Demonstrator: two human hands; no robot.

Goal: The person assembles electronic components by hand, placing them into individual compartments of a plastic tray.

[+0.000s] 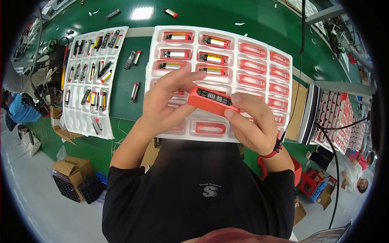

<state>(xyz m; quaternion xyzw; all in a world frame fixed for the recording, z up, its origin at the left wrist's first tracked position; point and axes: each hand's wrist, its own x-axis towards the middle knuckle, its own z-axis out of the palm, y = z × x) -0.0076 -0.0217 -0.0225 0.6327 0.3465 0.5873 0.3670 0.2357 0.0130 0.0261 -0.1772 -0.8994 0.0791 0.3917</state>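
Right hand [257,125] fingers pinch red casing [207,105] above white tray [234,48], dark insert [213,97] facing up (likely to keep it visible); left hand [167,99] fingers spread, thumb at casing's left end.

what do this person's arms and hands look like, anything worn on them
The left grip and right grip are bare hands, no gloves. Short, plain black sleeves leave the forearms uncovered. A red wristband with a black part circles the right wrist; the left has none.
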